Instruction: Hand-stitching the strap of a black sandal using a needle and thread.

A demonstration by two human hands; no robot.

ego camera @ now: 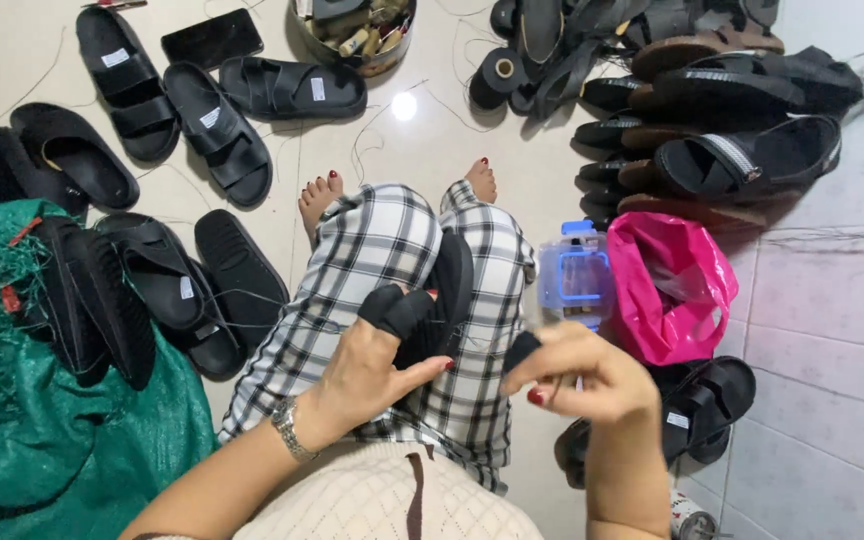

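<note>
Head view — both hands (472, 365) at black sandal (442, 295), footwear all around.

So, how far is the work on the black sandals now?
Looks done, though I cannot confirm it: black strapped sandals piled on the right. In hand: the left hand, with black covers on its fingers, holds one black sandal on the checked trousers; the right hand pinches something thin, too small to tell. Possibly left: loose black sandals on the left floor.
</note>
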